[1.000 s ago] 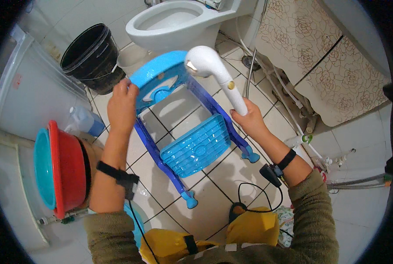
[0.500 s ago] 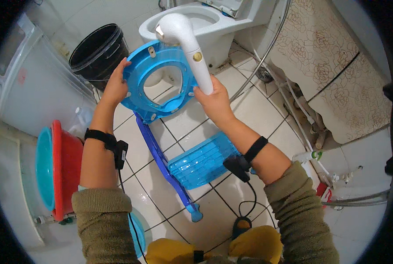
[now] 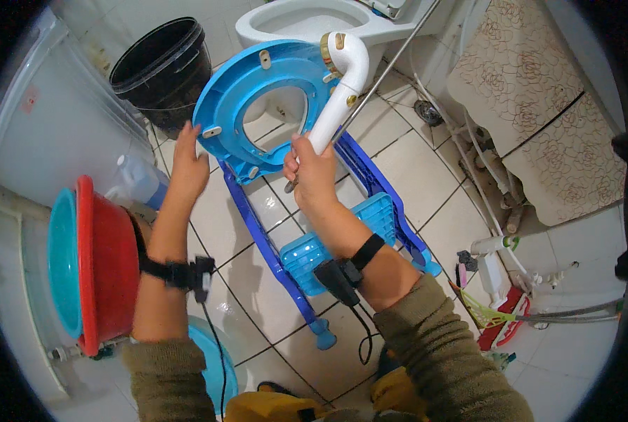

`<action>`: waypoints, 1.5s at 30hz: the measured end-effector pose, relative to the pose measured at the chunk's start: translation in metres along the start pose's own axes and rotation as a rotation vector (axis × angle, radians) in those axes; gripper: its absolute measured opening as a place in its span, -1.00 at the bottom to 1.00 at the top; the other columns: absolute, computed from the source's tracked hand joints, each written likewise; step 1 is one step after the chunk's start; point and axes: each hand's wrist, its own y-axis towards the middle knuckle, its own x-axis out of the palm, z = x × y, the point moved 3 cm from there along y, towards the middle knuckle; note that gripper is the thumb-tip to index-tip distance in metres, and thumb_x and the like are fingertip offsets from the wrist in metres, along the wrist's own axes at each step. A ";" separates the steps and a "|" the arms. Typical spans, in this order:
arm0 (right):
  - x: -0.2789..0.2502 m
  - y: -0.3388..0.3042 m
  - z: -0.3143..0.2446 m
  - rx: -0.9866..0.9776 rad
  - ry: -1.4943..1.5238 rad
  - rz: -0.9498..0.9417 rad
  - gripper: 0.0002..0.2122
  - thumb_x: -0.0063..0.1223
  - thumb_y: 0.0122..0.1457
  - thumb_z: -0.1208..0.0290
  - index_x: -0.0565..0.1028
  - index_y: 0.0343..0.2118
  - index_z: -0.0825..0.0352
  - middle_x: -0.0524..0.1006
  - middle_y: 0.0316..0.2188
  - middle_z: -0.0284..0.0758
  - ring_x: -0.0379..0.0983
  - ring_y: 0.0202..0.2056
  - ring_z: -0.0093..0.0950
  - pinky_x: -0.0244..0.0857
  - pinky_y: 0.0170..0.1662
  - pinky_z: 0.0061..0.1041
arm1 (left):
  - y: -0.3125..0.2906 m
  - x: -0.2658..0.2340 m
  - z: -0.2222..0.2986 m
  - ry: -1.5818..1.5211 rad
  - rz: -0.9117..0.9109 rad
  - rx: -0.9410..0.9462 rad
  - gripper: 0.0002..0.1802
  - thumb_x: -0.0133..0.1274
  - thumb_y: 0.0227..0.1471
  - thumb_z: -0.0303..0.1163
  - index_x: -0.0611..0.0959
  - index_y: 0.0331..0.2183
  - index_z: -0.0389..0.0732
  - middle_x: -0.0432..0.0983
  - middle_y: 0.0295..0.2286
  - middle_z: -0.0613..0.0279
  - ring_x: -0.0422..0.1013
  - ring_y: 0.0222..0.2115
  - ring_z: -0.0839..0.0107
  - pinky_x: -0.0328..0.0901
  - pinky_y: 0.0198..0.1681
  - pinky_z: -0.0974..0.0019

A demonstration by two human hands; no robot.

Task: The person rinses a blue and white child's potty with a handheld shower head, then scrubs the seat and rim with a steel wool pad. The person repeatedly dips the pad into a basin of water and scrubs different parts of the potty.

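Head view is showing a person working over a tiled bathroom floor [image 3: 426, 162]. The right hand [image 3: 312, 171] is closing tightly around the lower end of a white shower head [image 3: 340, 88], and the head part is pointing up and away from this grip, over the blue child toilet seat [image 3: 257, 98]. A thin metal hose [image 3: 391, 63] is running from the grip up toward the far right. The left hand [image 3: 189, 167] is lying open with flat fingers against the left rim of the seat, touching it, not wrapping around it. The seat ring is standing tilted up, its underside facing the camera, just beyond both hands. Below the right grip, the blue ladder legs [image 3: 264, 239] and the light blue step [image 3: 342, 239] are resting on the floor. Beyond the seat a white toilet [image 3: 307, 17] is standing, and left of it a black bucket [image 3: 160, 67]. Left of the left hand, red and teal basins [image 3: 92, 260] are leaning on edge.
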 end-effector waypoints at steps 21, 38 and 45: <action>-0.032 -0.010 0.042 -0.315 -0.904 -0.231 -0.73 0.16 0.02 0.45 0.45 -0.20 0.37 0.51 -0.41 -0.27 0.43 -0.36 -0.48 0.32 -0.26 -0.44 | -0.300 0.005 -0.001 -0.260 -0.638 -0.492 -0.40 -0.09 0.20 -0.32 0.25 0.22 -0.28 0.08 0.25 -0.04 -0.14 0.32 0.09 -0.15 0.33 0.17; -0.049 0.038 -0.054 -0.545 -1.275 -0.480 -0.72 0.20 -0.08 0.52 0.49 -0.24 0.36 0.53 -0.40 -0.30 0.47 -0.33 -0.48 0.34 -0.21 -0.45 | -0.320 -0.001 0.004 -0.216 -0.621 -0.454 -0.40 -0.01 0.17 -0.29 0.30 0.19 -0.29 0.14 0.22 -0.09 -0.10 0.30 -0.03 -0.10 0.31 0.11; -0.062 0.078 -0.092 -0.583 -1.101 -0.149 -0.77 0.17 -0.03 0.49 0.49 -0.26 0.38 0.52 -0.48 -0.34 0.44 -0.44 -0.53 0.34 -0.32 -0.49 | -0.320 0.005 0.002 -0.268 -0.591 -0.440 -0.40 0.01 0.16 -0.30 0.31 0.19 -0.28 0.13 0.22 -0.09 -0.12 0.31 -0.01 -0.12 0.32 0.13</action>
